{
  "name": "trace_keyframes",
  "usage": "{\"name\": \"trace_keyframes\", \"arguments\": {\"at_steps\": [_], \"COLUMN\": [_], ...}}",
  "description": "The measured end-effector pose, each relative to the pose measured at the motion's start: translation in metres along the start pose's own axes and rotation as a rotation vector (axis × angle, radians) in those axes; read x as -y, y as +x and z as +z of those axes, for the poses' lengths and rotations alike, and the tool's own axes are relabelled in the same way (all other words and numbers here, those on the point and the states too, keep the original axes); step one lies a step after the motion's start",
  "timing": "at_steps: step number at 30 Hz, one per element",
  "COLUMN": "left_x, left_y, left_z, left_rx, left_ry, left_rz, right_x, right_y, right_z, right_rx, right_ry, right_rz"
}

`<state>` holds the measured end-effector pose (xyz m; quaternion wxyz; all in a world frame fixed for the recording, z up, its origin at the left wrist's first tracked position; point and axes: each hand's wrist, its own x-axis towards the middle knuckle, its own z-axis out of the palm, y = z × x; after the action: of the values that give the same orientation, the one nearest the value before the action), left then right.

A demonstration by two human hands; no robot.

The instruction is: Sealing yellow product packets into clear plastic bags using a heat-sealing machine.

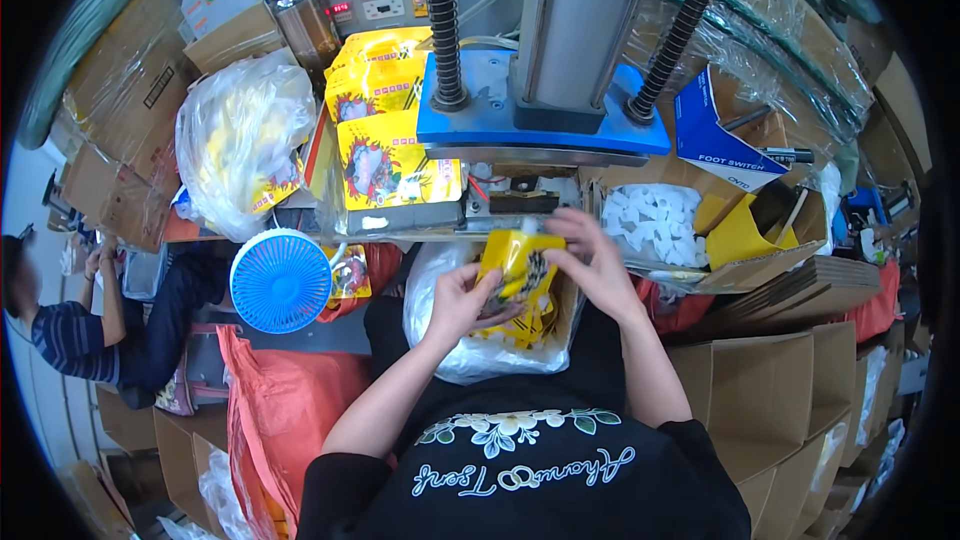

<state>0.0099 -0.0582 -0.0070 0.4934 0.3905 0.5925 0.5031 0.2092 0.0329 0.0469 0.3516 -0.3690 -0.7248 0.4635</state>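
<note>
Above my lap I hold a yellow printed pouch (518, 262) with a small white piece at its top edge. My left hand (462, 300) pinches its left side. My right hand (597, 268) grips its upper right corner, with the index finger reaching near the white piece. Right below is a box lined with clear plastic (440, 335), and more yellow pouches (540, 328) lie in it. Just beyond my hands stands a press with a blue plate (480, 125) over a dark metal block (523, 202).
Stacked yellow pouches (385, 155) stand left of the press, a bagged bundle (245, 135) beyond them. A blue fan (281, 281) is at left. Small white plastic pieces (652, 223) fill a box at right. Cardboard boxes (755, 390) crowd the right; another person (80, 325) sits far left.
</note>
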Motion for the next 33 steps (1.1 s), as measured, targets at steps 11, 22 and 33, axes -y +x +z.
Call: {"name": "trace_keyframes", "arguments": {"at_steps": [11,22,33], "left_x": [-0.013,-0.003,-0.024], "left_y": [0.056,0.038,-0.013], "left_z": [0.020,-0.083,-0.045], "left_rx": [-0.080,-0.410,-0.145], "left_ry": [-0.563,1.139,0.189], "left_rz": [-0.161,0.559,0.374], "right_x": [-0.036,-0.045,0.003], "right_y": [0.004,0.006,0.000], "right_z": [-0.059,-0.055,-0.025], "right_rx": [-0.355,-0.339,-0.196], "right_ry": [-0.611,-0.727,-0.104], "right_rz": [0.057,-0.180,0.030]}}
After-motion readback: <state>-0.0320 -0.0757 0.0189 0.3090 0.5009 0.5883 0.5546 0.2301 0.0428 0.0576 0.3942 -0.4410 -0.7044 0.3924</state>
